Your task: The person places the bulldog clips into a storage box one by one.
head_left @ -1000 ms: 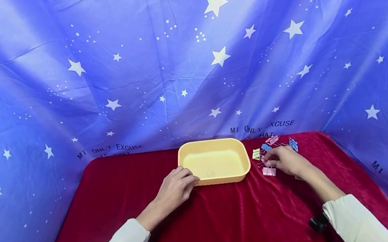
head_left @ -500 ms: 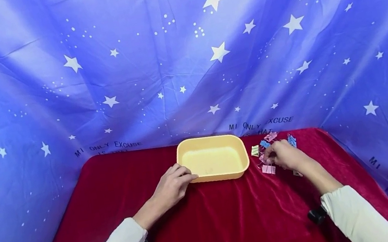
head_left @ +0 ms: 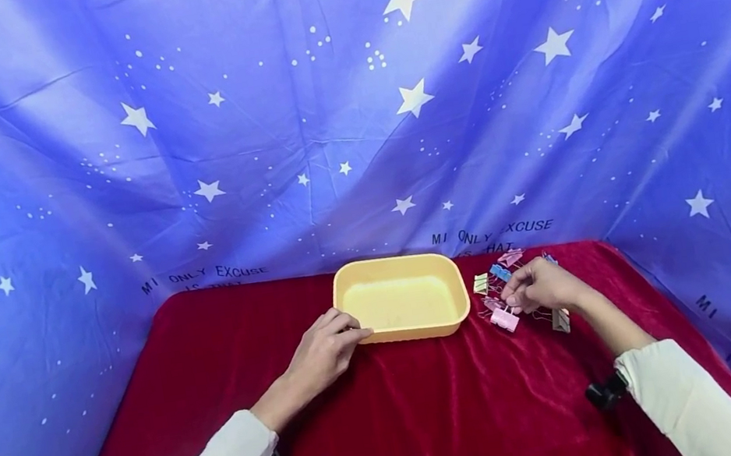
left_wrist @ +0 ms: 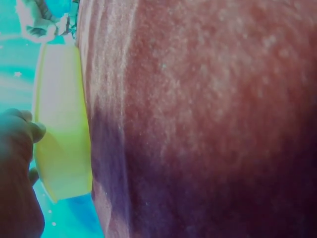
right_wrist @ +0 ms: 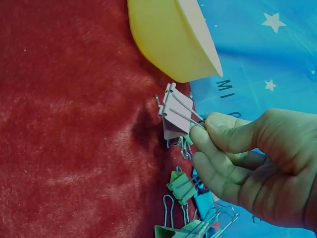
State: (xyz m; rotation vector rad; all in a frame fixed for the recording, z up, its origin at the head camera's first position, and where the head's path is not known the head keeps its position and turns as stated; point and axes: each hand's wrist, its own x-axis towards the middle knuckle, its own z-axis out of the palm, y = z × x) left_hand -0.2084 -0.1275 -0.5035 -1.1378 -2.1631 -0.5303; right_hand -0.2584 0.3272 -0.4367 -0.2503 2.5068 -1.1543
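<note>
My right hand pinches a pink binder clip by its wire handle, between thumb and forefinger. In the right wrist view this pink clip hangs off the cloth near the container's end. My left hand grips the near left rim of a yellow rectangular container. The left wrist view has the thumb against the outer side of the container. About my right hand lie more binder clips: a blue one, a pink one, a yellow-green one and a brownish one.
Dark red velvet covers the table, with folds in front of the container. A blue star-patterned curtain rises behind and at both sides. In the right wrist view, a green clip and others cluster below my hand.
My right hand has drawn slightly right and up, and the pink clip it pinches has tilted. The brownish clip now shows more fully. My left hand stays on the container.
</note>
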